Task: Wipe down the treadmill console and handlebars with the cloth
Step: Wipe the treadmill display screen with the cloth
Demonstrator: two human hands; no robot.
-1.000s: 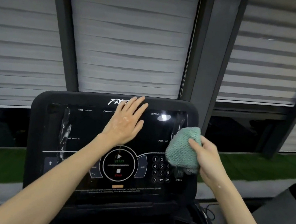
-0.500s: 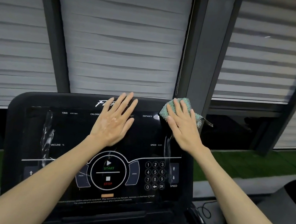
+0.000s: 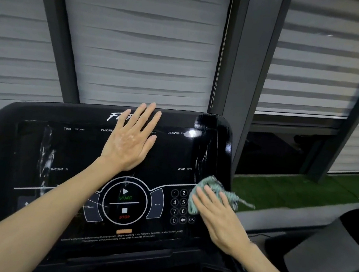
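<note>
**Cloth down from the top corner to the keypad**

Half a second ago the cloth (image 3: 212,184) sat at the console's (image 3: 73,147) top right corner; now it is low on the right edge, just beside the keypad (image 3: 177,206), with a loose tail hanging off past the rim. My right hand (image 3: 220,222) lies on it with fingers (image 3: 206,196) straight, pressing it flat against the panel rather than clutching it. The strip above it, up to the corner, shows a wet sheen.

My left hand (image 3: 129,144) is spread flat on the upper middle of the console, fingers straight, partly covering the logo and holding nothing. I read it as bracing the panel.

I judge this to be the console step, early on: only the right edge looks done, and pale streaks (image 3: 47,155) stand on the left side. Next I would work the cloth leftward in overlapping strokes, lightly over START and STOP, and lift the left hand to reach under it. I cannot see the handlebars, so they come later.
</note>
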